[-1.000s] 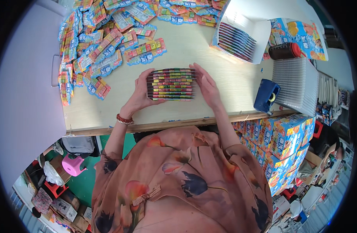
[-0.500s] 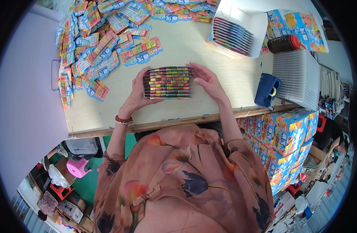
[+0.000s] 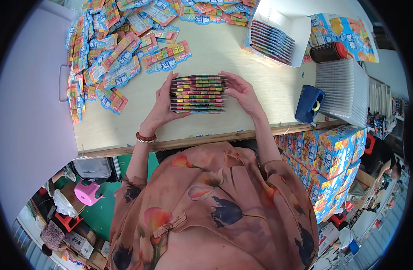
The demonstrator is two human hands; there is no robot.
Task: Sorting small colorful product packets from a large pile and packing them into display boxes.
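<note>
A stack of candy packs (image 3: 198,94) stands on edge on the table in front of me, their colourful candy rows facing up. My left hand (image 3: 162,102) is curled round the stack's left end, with a red bracelet on the wrist. My right hand (image 3: 243,95) presses against the right end, thumb near the side and fingers at the far corner. Both hands hold the stack between them. Loose candy packs (image 3: 121,73) of the same kind lie heaped at the far left. An open white box (image 3: 301,40) at the far right holds another row of packs.
A blue tape dispenser (image 3: 309,105) stands at the table's right, beside a stack of clear plastic trays (image 3: 341,87). A dark bottle with a red cap (image 3: 327,51) lies on them. Printed boxes (image 3: 331,155) are piled below right. A pink stool (image 3: 88,192) is at lower left.
The stack and both hands appear shifted very slightly to the right and away from me. My grip on both ends stays about the same.
</note>
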